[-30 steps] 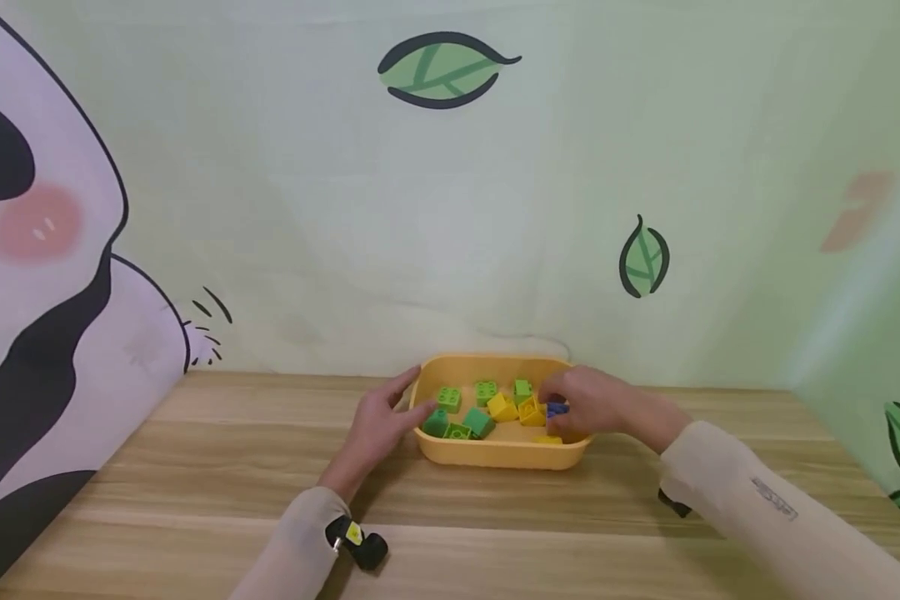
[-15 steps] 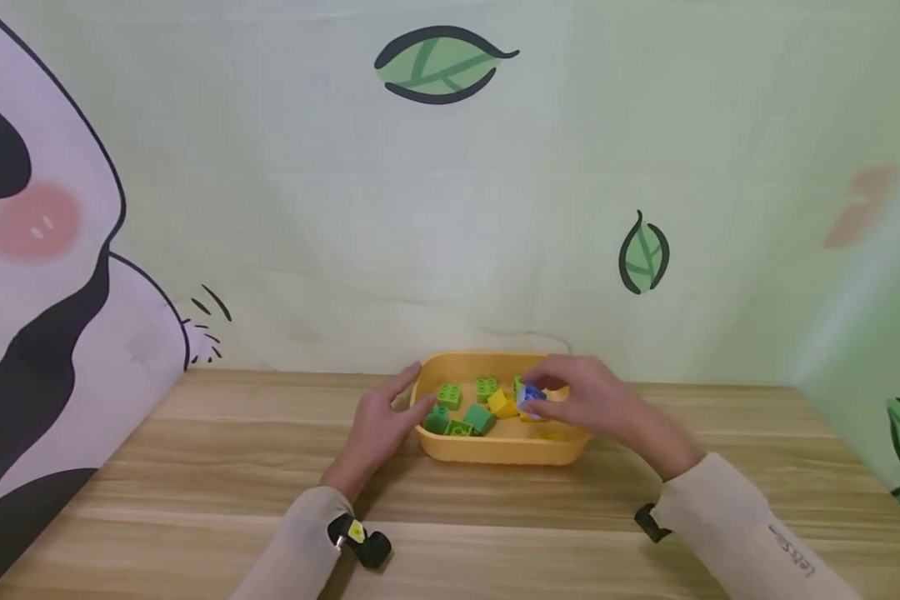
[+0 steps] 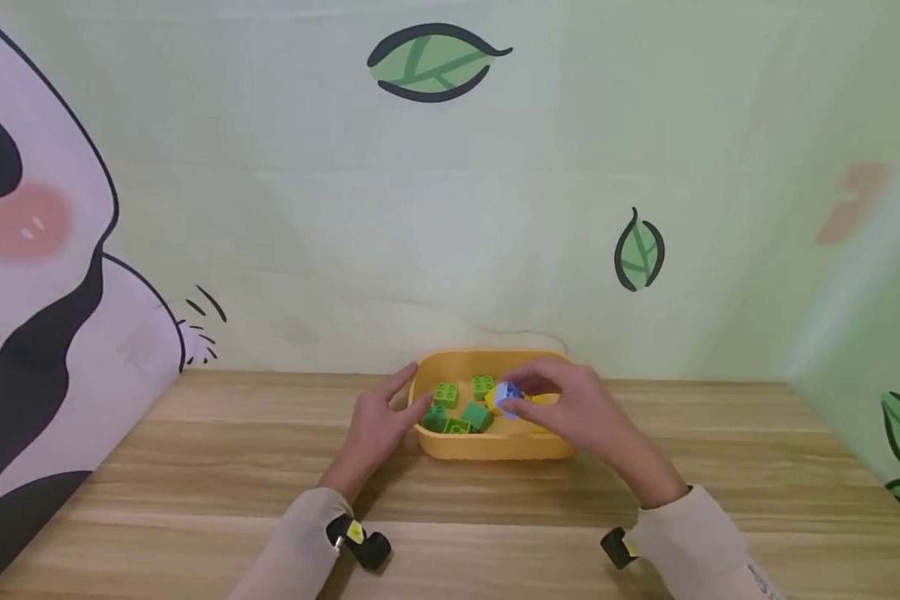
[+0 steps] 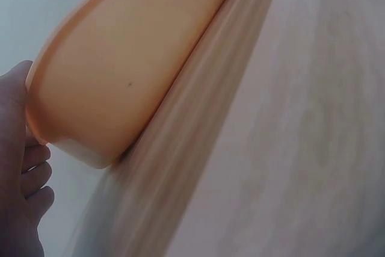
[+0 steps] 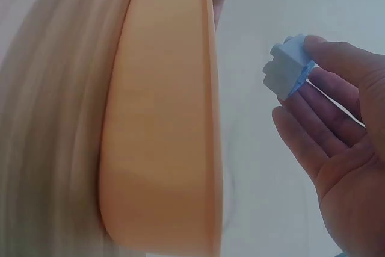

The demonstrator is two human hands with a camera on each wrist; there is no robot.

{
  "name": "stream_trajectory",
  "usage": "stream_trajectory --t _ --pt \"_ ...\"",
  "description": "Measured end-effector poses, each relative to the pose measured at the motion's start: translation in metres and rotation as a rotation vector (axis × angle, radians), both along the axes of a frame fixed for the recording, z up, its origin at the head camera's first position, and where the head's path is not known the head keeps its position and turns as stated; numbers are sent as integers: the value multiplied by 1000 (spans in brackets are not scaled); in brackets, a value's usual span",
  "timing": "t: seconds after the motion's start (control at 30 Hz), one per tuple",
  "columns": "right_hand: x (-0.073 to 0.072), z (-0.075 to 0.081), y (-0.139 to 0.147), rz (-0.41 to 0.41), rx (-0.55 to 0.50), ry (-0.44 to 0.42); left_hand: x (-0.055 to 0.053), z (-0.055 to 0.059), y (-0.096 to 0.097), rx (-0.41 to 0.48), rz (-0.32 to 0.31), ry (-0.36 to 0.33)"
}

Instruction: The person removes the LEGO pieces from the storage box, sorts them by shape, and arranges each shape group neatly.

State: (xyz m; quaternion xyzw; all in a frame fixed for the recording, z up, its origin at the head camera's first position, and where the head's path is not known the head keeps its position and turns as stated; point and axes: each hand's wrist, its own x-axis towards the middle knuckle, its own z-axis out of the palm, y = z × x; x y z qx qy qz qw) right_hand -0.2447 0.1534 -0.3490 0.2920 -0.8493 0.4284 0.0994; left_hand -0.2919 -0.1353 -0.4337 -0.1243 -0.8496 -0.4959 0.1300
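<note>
Pinches blue block, likely light and stiff, in right hand, best held by sides; grips tub with left hand

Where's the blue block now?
In the head view, the right hand pinches the blue block over the orange tray, just right of centre, with a dark green block to its left; the right wrist view shows it above the rim.

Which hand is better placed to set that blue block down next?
Probably the right hand: it pinches the blue block above the tray, while the left hand is occupied holding the tray's left end.
</note>
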Motion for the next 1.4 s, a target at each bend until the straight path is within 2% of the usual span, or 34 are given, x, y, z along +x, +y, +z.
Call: stream_trajectory --t 0.2,0.53,0.9,1.03,1.23,1.4 --pt "6 -5 -4 41 17 -18 0 0 0 1 0 5" --pt "13 -19 -10 169 2 -34 1 -1 -1 -10 -3 -12" --pt "19 -18 -25 144 66 -63 -1 2 -4 -35 -10 -1" --pt "21 -19 -28 169 51 -62 -2 2 -4 -37 -15 6" --pt "23 -26 -32 266 -43 -159 -5 2 -1 -29 -35 20" --pt "25 -31 -39 295 -55 -283 -4 2 -1 -25 -26 17"
